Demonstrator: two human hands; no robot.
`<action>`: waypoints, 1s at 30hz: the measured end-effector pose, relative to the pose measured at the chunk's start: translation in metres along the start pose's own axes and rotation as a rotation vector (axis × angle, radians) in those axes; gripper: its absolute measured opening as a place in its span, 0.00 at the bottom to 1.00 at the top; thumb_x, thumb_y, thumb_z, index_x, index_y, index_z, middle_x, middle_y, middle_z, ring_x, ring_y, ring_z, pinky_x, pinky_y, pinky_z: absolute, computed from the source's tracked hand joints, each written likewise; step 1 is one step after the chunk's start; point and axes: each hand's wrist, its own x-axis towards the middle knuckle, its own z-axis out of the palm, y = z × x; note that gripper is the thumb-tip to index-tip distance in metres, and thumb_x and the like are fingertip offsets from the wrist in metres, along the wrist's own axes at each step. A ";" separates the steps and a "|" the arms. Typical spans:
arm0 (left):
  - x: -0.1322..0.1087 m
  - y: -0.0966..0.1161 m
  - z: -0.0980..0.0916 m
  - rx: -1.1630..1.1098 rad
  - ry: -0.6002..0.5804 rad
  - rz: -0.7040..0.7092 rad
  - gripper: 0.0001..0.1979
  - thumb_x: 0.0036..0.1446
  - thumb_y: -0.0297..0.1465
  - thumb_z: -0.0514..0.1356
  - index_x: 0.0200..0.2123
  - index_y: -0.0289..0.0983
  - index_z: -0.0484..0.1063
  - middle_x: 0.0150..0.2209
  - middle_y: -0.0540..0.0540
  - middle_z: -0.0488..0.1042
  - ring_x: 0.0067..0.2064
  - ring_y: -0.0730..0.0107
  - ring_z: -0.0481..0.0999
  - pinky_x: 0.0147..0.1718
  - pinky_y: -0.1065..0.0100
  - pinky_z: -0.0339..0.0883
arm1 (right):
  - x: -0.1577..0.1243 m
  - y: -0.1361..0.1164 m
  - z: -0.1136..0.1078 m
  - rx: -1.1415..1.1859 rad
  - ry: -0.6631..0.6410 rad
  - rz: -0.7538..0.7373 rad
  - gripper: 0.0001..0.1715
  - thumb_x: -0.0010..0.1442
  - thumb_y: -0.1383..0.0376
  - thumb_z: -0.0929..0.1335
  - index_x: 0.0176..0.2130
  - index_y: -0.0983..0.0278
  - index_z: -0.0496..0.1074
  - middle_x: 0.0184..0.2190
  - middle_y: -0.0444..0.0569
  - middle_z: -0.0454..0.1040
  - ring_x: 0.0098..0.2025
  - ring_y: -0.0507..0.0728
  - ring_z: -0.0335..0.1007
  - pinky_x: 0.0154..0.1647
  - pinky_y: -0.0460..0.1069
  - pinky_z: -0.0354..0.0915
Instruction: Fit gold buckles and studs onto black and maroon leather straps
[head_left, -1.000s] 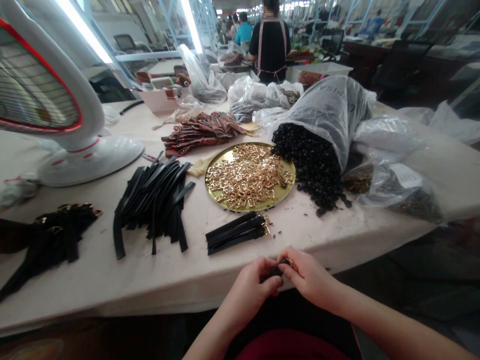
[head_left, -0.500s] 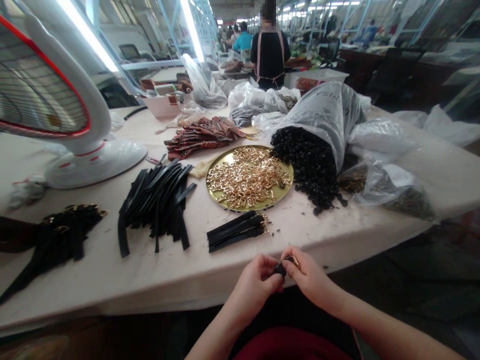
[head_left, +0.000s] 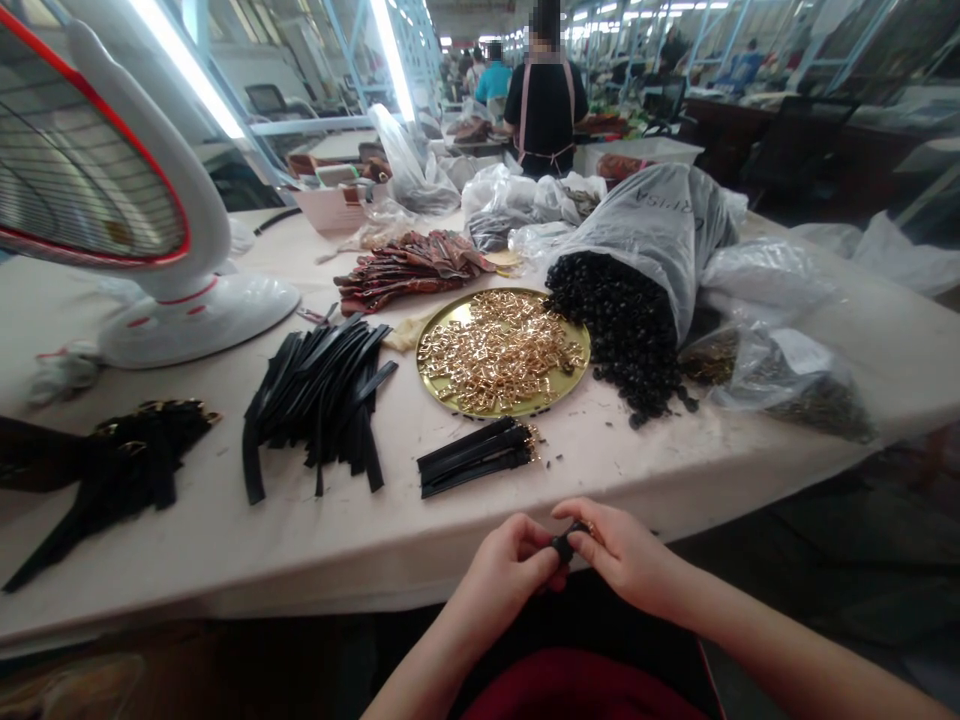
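Note:
Just past the table's front edge, my left hand is closed, its thumb and fingers pinching a short black strap. My right hand grips the other end of this strap, thumb pressed on it and index finger raised. Only a small part of the strap shows; a glint of gold metal sits by the right fingers. Beyond the hands lies a neat bundle of black straps with gold fittings at their right ends. A round tray behind it holds many gold metal fittings.
Loose black strips lie left of the tray. Small black parts spill from a plastic bag at its right. A white fan stands at left, near more gold-ended straps. Behind are reddish-brown pieces and a person.
My right index finger has lifted and shifted left over the strap, and less gold shows between the fingers. Both hands still hold the strap. The view has shifted slightly.

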 end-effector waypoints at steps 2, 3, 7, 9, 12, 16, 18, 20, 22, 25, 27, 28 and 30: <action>0.001 -0.002 0.002 -0.017 -0.006 0.007 0.04 0.49 0.28 0.56 0.29 0.35 0.62 0.22 0.50 0.72 0.24 0.73 0.71 0.25 0.72 0.60 | 0.001 -0.001 -0.003 -0.009 -0.065 -0.028 0.18 0.59 0.68 0.60 0.50 0.62 0.64 0.46 0.51 0.71 0.47 0.57 0.66 0.47 0.51 0.61; 0.001 -0.003 0.004 -0.021 -0.010 0.003 0.04 0.49 0.28 0.56 0.29 0.35 0.62 0.22 0.51 0.72 0.24 0.72 0.71 0.25 0.72 0.60 | 0.002 -0.001 -0.004 -0.007 -0.104 -0.038 0.18 0.60 0.67 0.60 0.50 0.62 0.64 0.47 0.51 0.71 0.47 0.57 0.66 0.48 0.51 0.61; 0.004 -0.005 0.009 -0.042 0.001 -0.043 0.04 0.48 0.26 0.55 0.27 0.36 0.60 0.19 0.53 0.70 0.23 0.73 0.70 0.23 0.73 0.59 | 0.005 0.004 -0.005 0.086 -0.208 -0.056 0.18 0.61 0.66 0.60 0.51 0.62 0.65 0.48 0.50 0.70 0.49 0.57 0.65 0.50 0.51 0.60; 0.007 -0.005 0.008 -0.072 0.001 -0.009 0.04 0.49 0.27 0.55 0.28 0.36 0.60 0.20 0.53 0.69 0.23 0.74 0.69 0.24 0.73 0.60 | 0.008 0.011 -0.001 0.184 -0.190 -0.012 0.18 0.62 0.64 0.59 0.51 0.63 0.64 0.46 0.50 0.70 0.47 0.56 0.66 0.48 0.51 0.61; 0.012 -0.003 0.001 -0.058 0.010 0.062 0.05 0.51 0.30 0.57 0.29 0.35 0.63 0.22 0.52 0.70 0.25 0.75 0.69 0.26 0.73 0.61 | 0.013 0.020 0.007 0.322 -0.111 0.102 0.20 0.63 0.59 0.58 0.51 0.65 0.61 0.37 0.50 0.71 0.35 0.54 0.68 0.36 0.49 0.65; 0.013 -0.001 -0.009 0.029 -0.020 -0.086 0.09 0.52 0.36 0.56 0.29 0.35 0.60 0.21 0.51 0.72 0.20 0.76 0.69 0.20 0.74 0.58 | 0.018 0.019 0.008 0.229 -0.006 0.085 0.16 0.63 0.57 0.57 0.43 0.65 0.63 0.27 0.44 0.67 0.29 0.52 0.64 0.30 0.47 0.61; 0.012 0.001 -0.009 0.009 -0.073 -0.138 0.10 0.54 0.37 0.54 0.29 0.36 0.59 0.20 0.51 0.72 0.19 0.76 0.69 0.19 0.75 0.57 | 0.019 0.015 0.006 0.165 0.015 0.059 0.14 0.64 0.58 0.57 0.41 0.64 0.63 0.25 0.43 0.66 0.28 0.52 0.63 0.30 0.47 0.60; 0.011 0.003 -0.006 -0.042 -0.112 -0.134 0.11 0.55 0.38 0.53 0.29 0.36 0.59 0.21 0.51 0.72 0.21 0.76 0.70 0.21 0.75 0.58 | 0.019 0.012 0.005 0.165 0.022 0.050 0.14 0.64 0.58 0.56 0.41 0.64 0.62 0.25 0.43 0.65 0.28 0.51 0.62 0.30 0.47 0.59; 0.011 0.005 0.000 -0.070 -0.132 -0.126 0.10 0.55 0.37 0.53 0.30 0.35 0.60 0.23 0.50 0.72 0.22 0.77 0.70 0.22 0.75 0.58 | 0.018 0.012 0.007 0.184 0.027 0.054 0.13 0.64 0.59 0.56 0.40 0.64 0.62 0.26 0.43 0.65 0.29 0.51 0.62 0.30 0.46 0.59; 0.012 0.006 0.007 -0.044 -0.124 -0.139 0.06 0.54 0.33 0.51 0.30 0.35 0.60 0.23 0.50 0.72 0.21 0.78 0.69 0.21 0.75 0.57 | 0.016 0.015 0.015 0.196 0.055 0.065 0.13 0.64 0.59 0.57 0.39 0.64 0.63 0.29 0.45 0.67 0.31 0.52 0.62 0.33 0.47 0.60; 0.013 0.003 0.008 0.008 -0.084 -0.159 0.06 0.54 0.33 0.51 0.30 0.35 0.59 0.21 0.52 0.70 0.18 0.79 0.65 0.18 0.76 0.54 | 0.014 0.018 0.019 0.212 0.056 0.080 0.14 0.64 0.59 0.56 0.38 0.65 0.64 0.30 0.46 0.67 0.32 0.52 0.63 0.33 0.47 0.60; 0.013 0.002 0.007 0.036 -0.064 -0.170 0.07 0.54 0.35 0.51 0.30 0.36 0.60 0.19 0.54 0.68 0.17 0.80 0.62 0.17 0.76 0.51 | 0.013 0.019 0.020 0.229 0.037 0.082 0.15 0.64 0.59 0.55 0.39 0.65 0.64 0.30 0.46 0.68 0.32 0.53 0.63 0.33 0.47 0.61; 0.013 -0.002 0.002 0.071 -0.052 -0.174 0.09 0.53 0.36 0.52 0.29 0.35 0.62 0.17 0.56 0.63 0.16 0.81 0.57 0.15 0.76 0.47 | 0.012 0.019 0.018 0.239 -0.015 0.036 0.15 0.63 0.58 0.57 0.42 0.65 0.64 0.33 0.48 0.69 0.34 0.53 0.65 0.36 0.48 0.62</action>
